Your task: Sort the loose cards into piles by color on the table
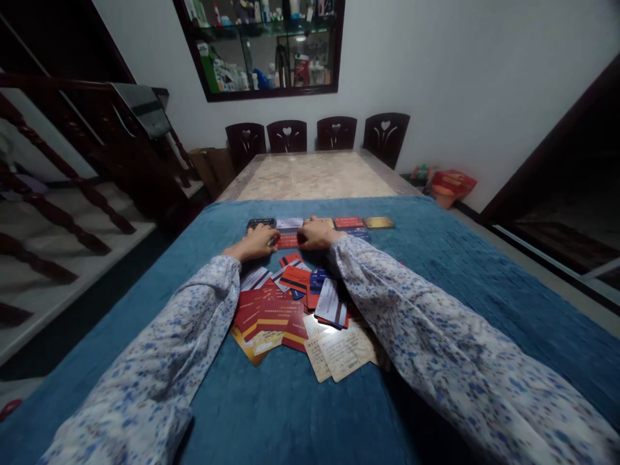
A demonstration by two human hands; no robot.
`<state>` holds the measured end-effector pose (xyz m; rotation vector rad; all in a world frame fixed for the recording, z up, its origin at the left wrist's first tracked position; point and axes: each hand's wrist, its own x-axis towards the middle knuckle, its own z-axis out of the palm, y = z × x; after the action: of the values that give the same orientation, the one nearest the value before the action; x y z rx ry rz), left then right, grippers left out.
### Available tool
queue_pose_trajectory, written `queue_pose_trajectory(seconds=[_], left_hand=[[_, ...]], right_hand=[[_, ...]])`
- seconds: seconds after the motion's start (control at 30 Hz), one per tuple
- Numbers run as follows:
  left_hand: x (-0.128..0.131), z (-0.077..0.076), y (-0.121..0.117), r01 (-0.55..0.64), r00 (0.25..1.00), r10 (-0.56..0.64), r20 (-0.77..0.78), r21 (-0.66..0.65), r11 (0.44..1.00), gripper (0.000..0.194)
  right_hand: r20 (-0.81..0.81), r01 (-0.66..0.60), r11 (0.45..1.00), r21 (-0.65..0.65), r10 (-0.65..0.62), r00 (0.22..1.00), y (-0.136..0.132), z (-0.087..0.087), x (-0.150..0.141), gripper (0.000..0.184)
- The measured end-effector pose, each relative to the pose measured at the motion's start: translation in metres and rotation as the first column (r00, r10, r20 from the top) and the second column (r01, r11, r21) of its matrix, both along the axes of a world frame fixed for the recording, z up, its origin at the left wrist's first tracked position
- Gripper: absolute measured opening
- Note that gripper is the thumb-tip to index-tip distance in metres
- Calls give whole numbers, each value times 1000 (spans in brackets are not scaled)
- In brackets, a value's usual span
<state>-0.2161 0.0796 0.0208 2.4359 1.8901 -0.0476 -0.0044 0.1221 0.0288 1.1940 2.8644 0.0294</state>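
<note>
Both my arms, in blue-flowered sleeves, reach out over a blue cloth. My left hand and my right hand meet on a red card, fingers curled down on its two ends. Just beyond it lies a row of cards: a dark one, a white one, a red one and a gold one. Between my forearms lies a loose heap of cards, mostly red, with some blue, white and beige ones.
The cloth covers the near part of a long marble-topped table. Several dark chairs stand at its far end under a glass wall cabinet. A wooden stair rail runs on the left. Red bags lie on the floor at right.
</note>
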Motion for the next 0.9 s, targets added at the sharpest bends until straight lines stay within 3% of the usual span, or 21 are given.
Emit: queue_pose_trajectory(seconds=[0.53,0.9], left_hand=[[8,3,-4,12,1000,-10,-29,60,998,32],[10,0,-9,102,995,-102,-3,121,987,24]], right_hand=[[21,2,1000,-6,-2,1000,0,3,-4,37],[15,-9,999,37,9,1000,-5,3,2,37]])
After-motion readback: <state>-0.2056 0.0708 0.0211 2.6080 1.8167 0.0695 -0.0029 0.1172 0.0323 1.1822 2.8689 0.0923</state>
